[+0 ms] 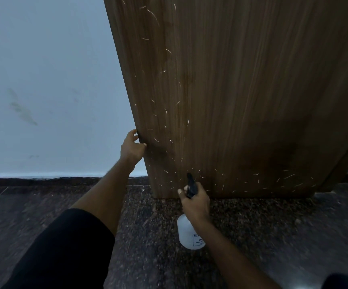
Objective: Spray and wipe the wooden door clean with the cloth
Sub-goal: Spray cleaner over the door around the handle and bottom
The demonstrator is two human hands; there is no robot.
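The wooden door [242,90] fills the upper right, brown with vertical grain and many short pale scratch-like marks along its left side and bottom. My left hand [131,147] grips the door's left edge low down, fingers curled round it. My right hand [195,202] holds a white spray bottle [189,234] by its black trigger head [191,185], nozzle pointing at the door's lower part, close to it. No cloth is in view.
A pale wall [48,80] with a few smudges stands left of the door. Dark speckled stone floor [273,226] runs beneath. My knee in black fabric [64,251] is at the lower left. A gap shows at the door's right edge.
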